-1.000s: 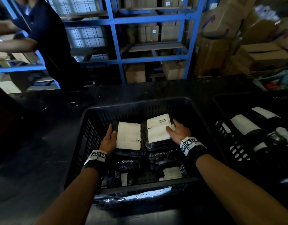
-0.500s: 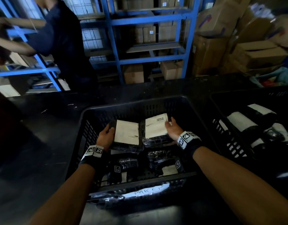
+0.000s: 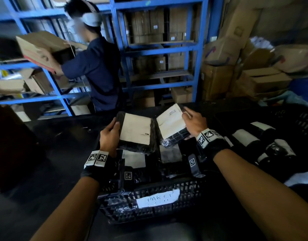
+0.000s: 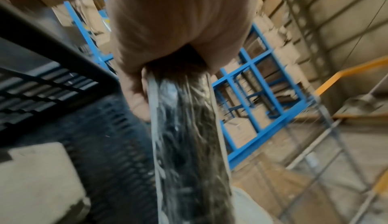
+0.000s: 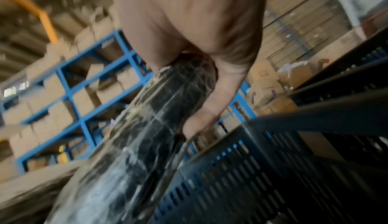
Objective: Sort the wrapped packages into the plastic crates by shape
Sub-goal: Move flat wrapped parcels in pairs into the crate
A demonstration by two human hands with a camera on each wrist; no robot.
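Holding two flat rectangular packages above the front crate (image 3: 150,202): left hand (image 3: 109,136) fingers clamped on left package (image 3: 135,131), right hand (image 3: 195,123) on right package (image 3: 170,121); roll-filled crate (image 3: 304,117) lies rightward, nearer the right hand.

My head camera looks forward and down over the black crate (image 3: 149,195) toward the blue shelving (image 3: 160,51). Each wrist camera sits very close behind its palm, looking along a wrapped package (image 4: 189,144) edge-on. All three views share the crate wall and the shelving; both wrist views are blurred.
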